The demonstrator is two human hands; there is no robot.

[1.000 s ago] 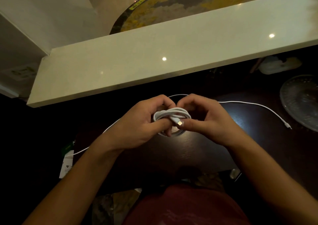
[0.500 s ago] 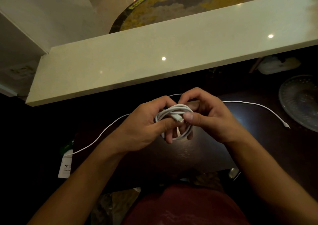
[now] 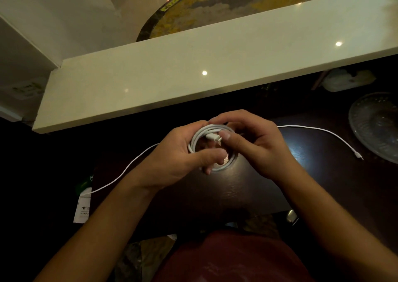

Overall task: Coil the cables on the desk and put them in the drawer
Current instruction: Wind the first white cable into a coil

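Gripping a white cable coil [image 3: 195,140], the left hand [image 3: 176,159] steadies it while the right hand [image 3: 256,146] pinches its plug [image 3: 213,137] above the surface [image 3: 247,187].

At the centre, the left hand [image 3: 176,159] grips a coiled white cable [image 3: 195,140], its fingers [image 3: 212,153] curled through the loops. The right hand [image 3: 256,146] pinches the cable's plug [image 3: 214,137] against the coil. Both hang above the dark surface [image 3: 237,191]. A loose white cable [image 3: 323,131] trails toward 3 o'clock, ending just beside a glass dish [image 3: 374,126]. Another strand [image 3: 129,167] runs toward 8 o'clock to a white tag [image 3: 83,208].
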